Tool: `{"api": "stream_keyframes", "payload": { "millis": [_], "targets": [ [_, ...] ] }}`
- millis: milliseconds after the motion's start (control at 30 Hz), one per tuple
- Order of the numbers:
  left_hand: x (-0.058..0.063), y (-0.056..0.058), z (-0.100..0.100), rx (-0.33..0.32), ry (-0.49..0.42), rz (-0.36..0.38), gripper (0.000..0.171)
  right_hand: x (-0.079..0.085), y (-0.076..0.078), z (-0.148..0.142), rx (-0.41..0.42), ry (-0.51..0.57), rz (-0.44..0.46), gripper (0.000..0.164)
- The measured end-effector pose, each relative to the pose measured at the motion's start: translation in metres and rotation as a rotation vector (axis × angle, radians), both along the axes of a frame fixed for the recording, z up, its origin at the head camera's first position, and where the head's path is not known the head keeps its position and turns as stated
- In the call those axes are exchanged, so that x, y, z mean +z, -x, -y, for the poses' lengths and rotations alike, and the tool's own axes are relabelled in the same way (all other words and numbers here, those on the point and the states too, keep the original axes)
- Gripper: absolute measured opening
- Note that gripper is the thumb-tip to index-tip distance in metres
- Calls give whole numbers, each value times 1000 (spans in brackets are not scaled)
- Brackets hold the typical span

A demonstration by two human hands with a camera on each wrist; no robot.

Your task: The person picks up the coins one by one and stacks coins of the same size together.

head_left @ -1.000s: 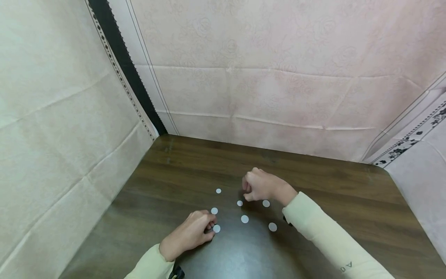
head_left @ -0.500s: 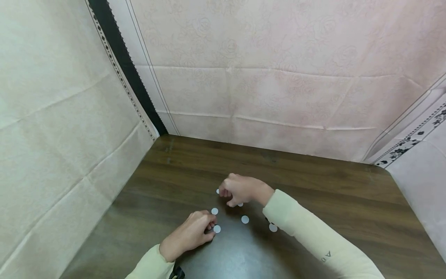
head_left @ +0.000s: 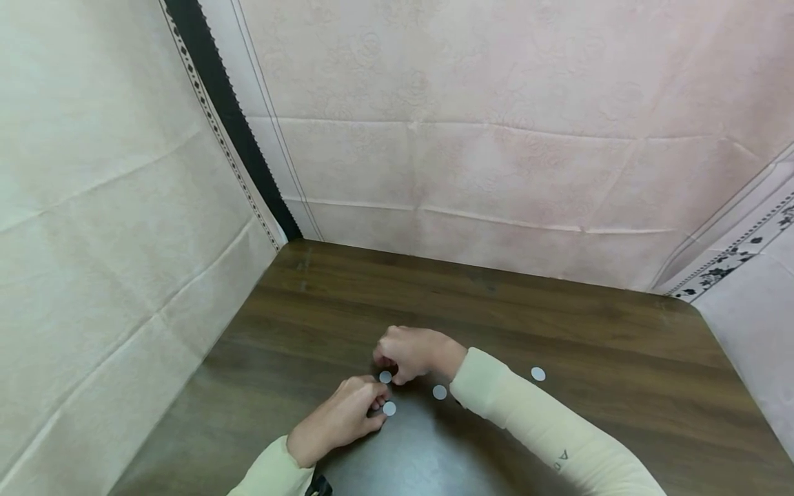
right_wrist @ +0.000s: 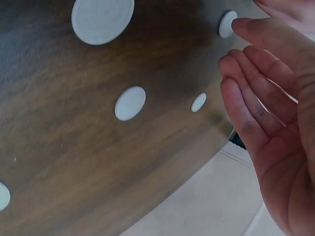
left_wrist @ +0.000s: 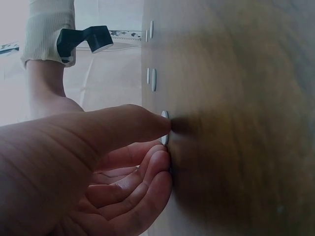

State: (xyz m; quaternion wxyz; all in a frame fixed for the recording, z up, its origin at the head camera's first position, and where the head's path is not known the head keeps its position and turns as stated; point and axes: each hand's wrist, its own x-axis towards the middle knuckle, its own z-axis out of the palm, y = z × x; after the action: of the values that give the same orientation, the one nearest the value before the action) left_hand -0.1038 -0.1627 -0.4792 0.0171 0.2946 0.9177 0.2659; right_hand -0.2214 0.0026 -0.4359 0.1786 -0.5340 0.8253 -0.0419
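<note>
My left hand point(head_left: 338, 417) rests on the table, its fingers loosely curled. Its thumb and fingertips are right beside a flat white disc point(head_left: 389, 408), and the left wrist view shows the thumb tip overlapping this disc's edge. Just beyond, my right hand point(head_left: 414, 351) reaches down with a gap between thumb and fingers. A second white disc point(head_left: 385, 377) lies at that gap. In the right wrist view this disc point(right_wrist: 227, 24) is at the thumb tip, apart from the other fingertips. I cannot tell how firmly either hand touches its disc.
The discs lie on a dark wooden table point(head_left: 285, 324). One disc point(head_left: 439, 392) is near the right sleeve, and another point(head_left: 537, 373) lies beyond the right forearm. More discs point(right_wrist: 130, 103) show in the right wrist view. Pale cloth point(head_left: 484, 158) hangs behind the table.
My right hand has moved left and toward me, to the disc nearest the left hand's fingers. Its arm now covers some discs and has uncovered one at the right. The left hand stays put.
</note>
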Motion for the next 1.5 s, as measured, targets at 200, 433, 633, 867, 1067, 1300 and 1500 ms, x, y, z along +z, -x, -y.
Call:
{"api": "stream_keyframes", "payload": {
  "millis": [200, 433, 633, 867, 1067, 1300, 1500],
  "targets": [
    [0, 1, 0, 5, 14, -6, 18, -6, -1, 3, 13, 8, -18, 11],
    [0, 1, 1, 5, 23, 2, 16, -8, 0, 7, 23, 12, -28, 11],
    [1, 2, 1, 7, 17, 18, 17, -7, 0, 12, 27, -5, -47, 10],
    [2, 3, 1, 6, 19, 7, 19, -11, 1, 17, 60, -12, -101, 27],
    [3, 3, 1, -1, 14, 13, 18, -18, 3, 16, 96, -38, -171, 38],
    [2, 2, 1, 6, 19, 18, 16, -21, 2, 15, 181, -26, -261, 32],
    [0, 1, 1, 2, 13, 26, 16, -23, 2, 13, 201, -5, -242, 30]
  ]
}}
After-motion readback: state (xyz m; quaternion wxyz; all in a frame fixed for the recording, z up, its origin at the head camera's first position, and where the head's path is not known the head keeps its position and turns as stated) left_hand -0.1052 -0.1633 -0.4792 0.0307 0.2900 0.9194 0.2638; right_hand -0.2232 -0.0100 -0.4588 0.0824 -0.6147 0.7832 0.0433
